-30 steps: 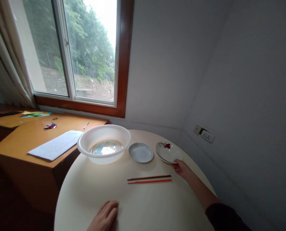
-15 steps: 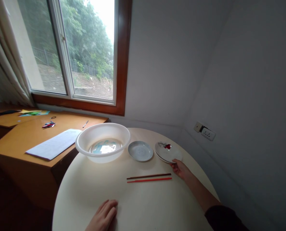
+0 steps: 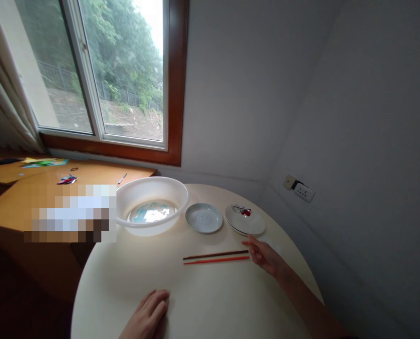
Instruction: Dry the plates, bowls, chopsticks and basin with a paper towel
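Observation:
My right hand (image 3: 262,254) hovers just in front of a white plate (image 3: 245,221) with a red flower and dark stems. Its thumb and fingers are apart and hold nothing. A second rim below the flowered plate suggests another dish under it. To the left lies a pale grey-blue plate (image 3: 204,218). Dark brown chopsticks (image 3: 215,254) and red chopsticks (image 3: 217,260) lie side by side, their right ends close to my right hand. My left hand (image 3: 148,310) rests on the near part of the table, fingers loosely bent, with nothing visible in it.
On the round cream table (image 3: 195,301) a large translucent plastic basin (image 3: 153,228) stands at the back left, with liquid visible inside. A wooden desk (image 3: 4,207) adjoins on the left, bearing a pen (image 3: 122,178) and small items. A wall socket (image 3: 304,192) is at the right.
My right hand has let go of the flowered plate's near edge and drawn slightly toward me. The plate stays on the table. My left hand remains resting; the view has shifted slightly.

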A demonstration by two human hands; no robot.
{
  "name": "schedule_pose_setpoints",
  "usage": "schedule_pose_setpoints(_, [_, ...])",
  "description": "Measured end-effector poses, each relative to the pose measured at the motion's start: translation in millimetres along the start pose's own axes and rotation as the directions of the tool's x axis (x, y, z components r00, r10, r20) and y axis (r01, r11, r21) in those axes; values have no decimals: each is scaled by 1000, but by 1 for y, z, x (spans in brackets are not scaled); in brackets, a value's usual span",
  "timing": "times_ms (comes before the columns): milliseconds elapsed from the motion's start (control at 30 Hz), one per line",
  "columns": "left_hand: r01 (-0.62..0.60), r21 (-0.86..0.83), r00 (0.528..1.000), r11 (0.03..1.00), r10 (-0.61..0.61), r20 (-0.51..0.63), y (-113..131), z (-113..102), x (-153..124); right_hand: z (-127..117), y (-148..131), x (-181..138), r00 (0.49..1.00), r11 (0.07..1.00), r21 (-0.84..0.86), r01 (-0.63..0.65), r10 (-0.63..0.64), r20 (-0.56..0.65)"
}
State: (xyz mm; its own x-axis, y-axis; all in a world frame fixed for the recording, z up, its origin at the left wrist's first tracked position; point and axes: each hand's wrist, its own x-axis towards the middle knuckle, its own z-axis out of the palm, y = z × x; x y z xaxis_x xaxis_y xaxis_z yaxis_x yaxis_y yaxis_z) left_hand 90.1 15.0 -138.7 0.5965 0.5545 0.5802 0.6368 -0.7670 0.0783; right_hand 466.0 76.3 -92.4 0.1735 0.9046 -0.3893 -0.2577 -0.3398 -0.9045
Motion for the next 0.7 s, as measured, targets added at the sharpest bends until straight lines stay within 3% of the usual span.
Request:
schedule_pose_setpoints(67, [1, 1, 1000, 1000, -1, -4, 1, -1, 0, 8, 11, -10, 984, 942, -286, 176, -161, 74])
schedule_pose_setpoints(100, [4, -1, 1000, 1000, -4, -4, 2, -2, 1, 14, 16, -15, 961, 852, -443, 277, -255, 110])
schedule_pose_setpoints(167, [16, -4, 1000, 1000, -16, 7, 3, -4, 1, 25, 24, -21, 880, 572, -687, 447, -420, 223])
schedule_pose_setpoints(233, [23, -4, 1000, 1000, -23, 17, 4, -5, 1, 34, 26, -23, 811, 283, -818, 500, -484, 328])
schedule_pose_setpoints(300, [23, 1, 1000, 1000, -23, 19, 4, -5, 1, 41, 27, -22, 818, 104, -889, 446, -450, 358])
schedule_pose_setpoints(367, [24, 5, 1000, 1000, -24, 20, 3, -4, 0, 46, 26, -18, 864, 36, -928, 372, -380, 332])
schedule_pose_setpoints(467, [42, -12, 999, 999, -42, 31, 2, -4, 0, 51, 25, -15, 888, 31, -935, 354, -326, 325])
schedule_pose_setpoints(700, [45, -90, 999, 995, -48, -24, -1, -2, 0, 59, 36, -14, 839, 5, -901, 434, -366, 402])
